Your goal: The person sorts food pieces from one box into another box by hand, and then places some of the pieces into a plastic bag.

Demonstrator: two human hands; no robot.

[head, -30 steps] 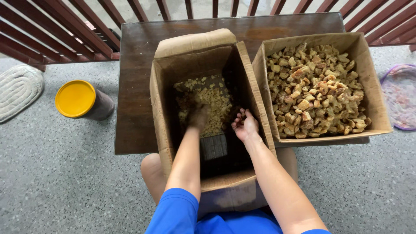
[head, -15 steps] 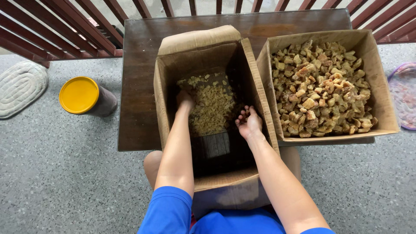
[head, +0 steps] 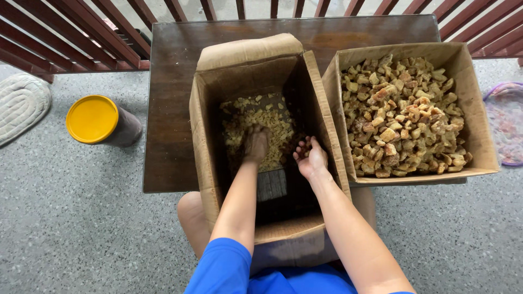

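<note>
1. Since the earlier frame my left hand (head: 255,142) has drawn back from the far end of the tall cardboard box (head: 204,136) and now sits lower on the heap, while my right hand (head: 310,158) has hardly shifted.
2. The pale crumbly chunks (head: 272,121) lie at the bottom of that box, which stands on the dark wooden table (head: 169,109) and tips toward my lap.
3. Left hand: palm down, fingers buried in the chunks; I cannot tell whether it has closed on any.
4. Right hand: cupped, palm up, fingers half curled, close to the box's right wall, holding a few small pieces.
5. My judgement: the pieces look light, dry and brittle, loose like gravel, so they would slip through a pinch. A scoop from beneath with cupped fingers suits them better than squeezing.
6. To the right, a second box (head: 479,136) is heaped with larger brown chunks (head: 403,120); a yellow-lidded jar (head: 92,118) lies on the floor at left.
</note>
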